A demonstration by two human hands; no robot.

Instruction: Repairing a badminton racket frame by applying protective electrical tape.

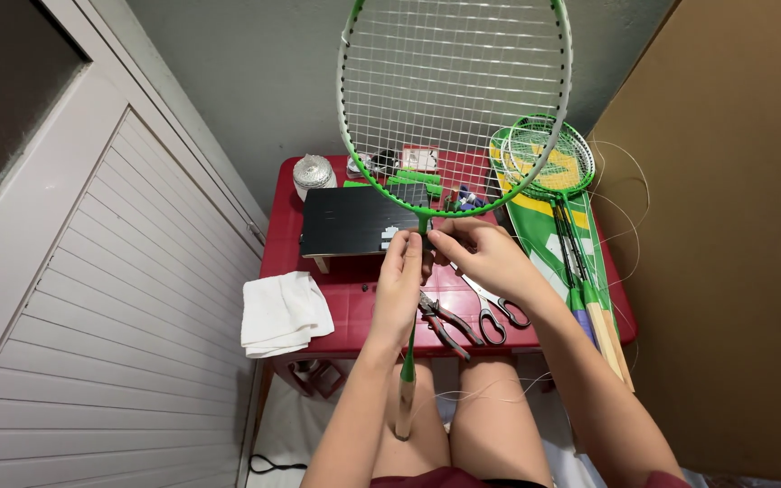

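Note:
I hold a green-framed badminton racket (454,90) upright in front of me, its white strings facing me and its wooden handle end (404,411) resting between my knees. My left hand (399,285) grips the thin green shaft just under the head. My right hand (485,258) pinches at the throat of the racket beside the left hand's fingertips. A thin loose string trails down across my legs.
A red table (354,312) carries a black board (354,220), folded white cloth (282,312), pliers (445,321), scissors (494,312), a white string reel (314,173) and small items. More green rackets (558,181) lie on the right edge. A white louvred door stands left, a brown panel right.

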